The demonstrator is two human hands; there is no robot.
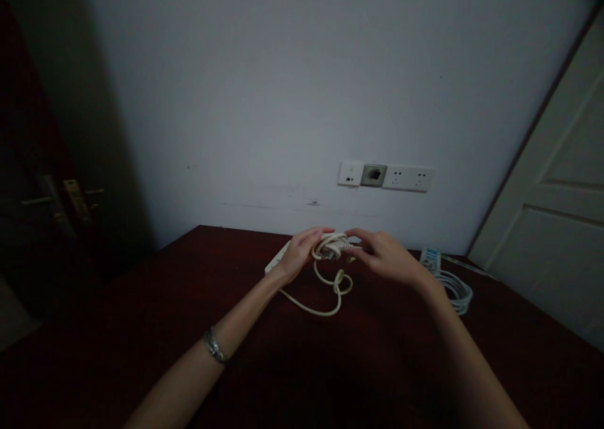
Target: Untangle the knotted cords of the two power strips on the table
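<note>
My left hand (302,250) is closed around a looped bundle of off-white power cord (317,313), with its fingers behind the loops. Within the bundle a white plug (333,246) shows, its metal prongs toward the left. Under and behind the left wrist lies a white power strip (274,262), partly hidden by that hand. My right hand (382,253) pinches the cord just right of the plug, thumb and forefinger together. A slack length of cord with a small loop hangs below both hands and runs back under the left wrist.
On the dark red table (226,259), a second power strip (430,259) with a coiled white cable (457,292) lies to the right. Behind is a wall with socket plates (408,178). A dark door with a handle (78,199) stands left, a pale panelled door (561,196) right.
</note>
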